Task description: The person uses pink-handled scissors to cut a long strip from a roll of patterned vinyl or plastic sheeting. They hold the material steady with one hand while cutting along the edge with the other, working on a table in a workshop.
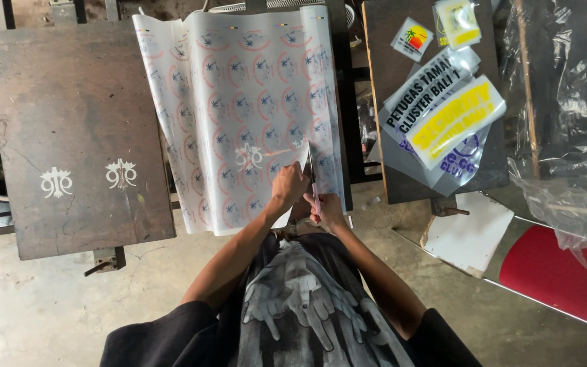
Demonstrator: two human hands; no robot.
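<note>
Standing on a bare concrete floor (pixel 49 306), the person looks down over a black shirt with a grey print of hands (pixel 300 306). Just in front of the body, the left hand (pixel 289 185) is closed on the near edge of a large transfer sheet (pixel 239 102), with the fingers curled around the film. The right hand (pixel 325 207) is closed around a pair of scissors (pixel 312 180); the thin blades point away from the body and lie against the sheet, next to the left hand.

The sheet is a pale, half-clear film. It carries many rows of small round emblems in red and blue, and one white emblem shows near the left hand. It lies over a dark board and hangs a little over the near edge, with soft waves in it.

To the left stands a worn dark metal plate (pixel 76 136) with two white emblems on it. To the right, a second dark board (pixel 392 68) holds a pile of printed stickers (pixel 443 115) in yellow, white and violet. Near this board lie a white card (pixel 470 234) and a red panel (pixel 558 275). Further right, a crumpled clear plastic bag (pixel 565 102) covers the surface.
</note>
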